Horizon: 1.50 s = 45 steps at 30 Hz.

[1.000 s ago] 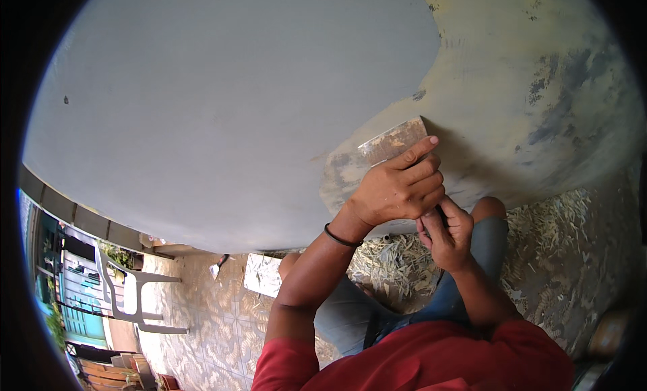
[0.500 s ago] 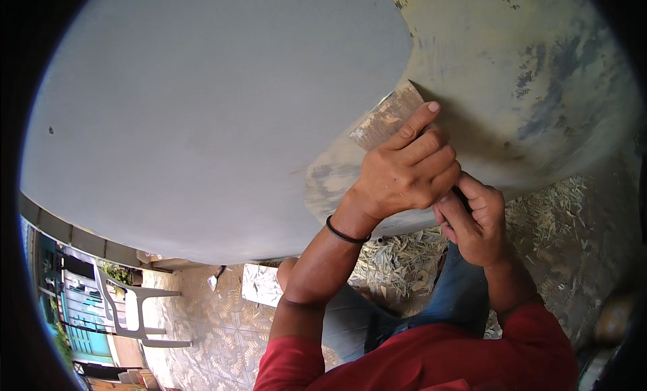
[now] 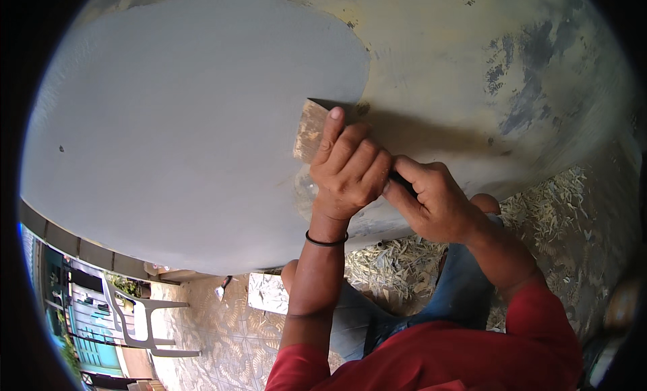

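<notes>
Scraper (image 3: 307,133): held near mid-view, blade against a big curved panel (image 3: 431,27), at the lower right edge of a smooth grey coating (image 3: 189,121). Compared with a second ago, sits farther left, past a dark spot (image 3: 364,108), blade turned more squarely leftward; probably a stroke pushing into the grey. Gripped by left hand (image 3: 347,165), fingers wrapped tight, one digit stretched along the blade; then by right hand (image 3: 431,195), fingers closed narrow on the dark handle end.

Around, from far left: pale plastic chair (image 3: 149,323); small hand tool (image 3: 221,290) on a tiled floor (image 3: 229,334); white board (image 3: 268,293) beside left knee (image 3: 288,276); loose shavings (image 3: 391,273); right knee (image 3: 485,203), close below the panel. In the way: left hand, hiding part of the grey edge; shadow (image 3: 431,131), darkening yellowish area to the right.
</notes>
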Motion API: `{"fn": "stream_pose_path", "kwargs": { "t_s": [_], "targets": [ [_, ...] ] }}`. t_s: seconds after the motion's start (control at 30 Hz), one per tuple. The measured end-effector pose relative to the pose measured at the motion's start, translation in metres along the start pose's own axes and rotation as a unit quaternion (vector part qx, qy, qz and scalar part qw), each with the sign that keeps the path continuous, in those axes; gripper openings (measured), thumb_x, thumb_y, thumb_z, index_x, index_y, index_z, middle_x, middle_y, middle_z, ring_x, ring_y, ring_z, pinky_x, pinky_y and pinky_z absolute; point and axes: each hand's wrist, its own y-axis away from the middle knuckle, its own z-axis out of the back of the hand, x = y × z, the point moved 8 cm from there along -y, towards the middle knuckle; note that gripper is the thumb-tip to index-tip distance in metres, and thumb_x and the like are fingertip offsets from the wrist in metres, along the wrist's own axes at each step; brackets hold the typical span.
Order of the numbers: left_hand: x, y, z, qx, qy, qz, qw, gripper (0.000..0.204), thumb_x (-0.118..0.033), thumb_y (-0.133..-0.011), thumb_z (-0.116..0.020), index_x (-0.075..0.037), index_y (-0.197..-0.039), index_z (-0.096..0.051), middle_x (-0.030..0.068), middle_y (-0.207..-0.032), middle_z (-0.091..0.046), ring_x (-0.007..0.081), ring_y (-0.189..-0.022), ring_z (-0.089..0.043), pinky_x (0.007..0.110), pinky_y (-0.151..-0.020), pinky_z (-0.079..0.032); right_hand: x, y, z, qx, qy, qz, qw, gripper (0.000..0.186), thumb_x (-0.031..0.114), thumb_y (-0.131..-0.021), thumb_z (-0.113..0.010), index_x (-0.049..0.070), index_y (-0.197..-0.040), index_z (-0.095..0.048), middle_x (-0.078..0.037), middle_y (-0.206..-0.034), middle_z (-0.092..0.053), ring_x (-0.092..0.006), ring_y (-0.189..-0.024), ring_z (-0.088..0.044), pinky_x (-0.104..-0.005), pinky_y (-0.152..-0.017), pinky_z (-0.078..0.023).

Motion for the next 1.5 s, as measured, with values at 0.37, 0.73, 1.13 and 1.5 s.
{"fn": "stream_pose_path", "kwargs": {
  "t_s": [0.37,0.73,1.13,1.5],
  "targets": [
    [-0.034,0.005,-0.028,0.105,0.095,-0.098,0.985,0.011,-0.015,-0.061,-0.072,-0.015,-0.070,-0.065,-0.0012,-0.080,-0.061,0.0174,-0.097,-0.071,0.048,-0.120,-0.052,-0.041,0.060,-0.005,-0.104,-0.233,-0.175,0.951,0.016,0.011,-0.111,-0.055,-0.001,-0.103,-0.062,0.003,-0.073,-0.057,-0.0016,-0.059,-0.046,-0.0221,-0.052,-0.037],
    [-0.031,-0.016,-0.026,-0.034,0.108,-0.042,0.993,0.012,-0.020,-0.065,-0.069,-0.012,-0.067,-0.060,0.0017,-0.075,-0.060,0.0201,-0.088,-0.070,0.052,-0.119,-0.051,0.003,0.035,0.036,-0.021,-0.024,-0.148,0.988,0.013,0.009,-0.107,-0.060,-0.003,-0.101,-0.061,-0.004,-0.066,-0.056,-0.0066,-0.060,-0.050,-0.0318,-0.054,-0.042],
    [-0.038,-0.025,-0.035,-0.070,0.047,0.020,0.996,0.007,-0.014,-0.071,-0.071,-0.011,-0.073,-0.066,0.0043,-0.081,-0.063,0.0232,-0.094,-0.070,0.056,-0.121,-0.046,0.030,0.013,0.067,0.021,0.083,-0.044,0.995,0.014,0.006,-0.099,-0.062,-0.008,-0.095,-0.061,-0.023,-0.072,-0.064,-0.0378,-0.062,-0.064,-0.0457,-0.061,-0.050],
    [0.022,0.003,0.012,-0.077,-0.070,0.103,0.989,0.008,-0.009,-0.086,-0.072,-0.006,-0.084,-0.065,0.0067,-0.088,-0.065,0.0294,-0.104,-0.069,0.060,-0.125,-0.038,0.042,-0.048,0.003,0.129,0.187,0.054,0.972,0.029,0.017,-0.099,-0.060,-0.008,-0.084,-0.060,-0.026,-0.072,-0.068,-0.0431,-0.065,-0.071,-0.0517,-0.068,-0.058]
  ]
}}
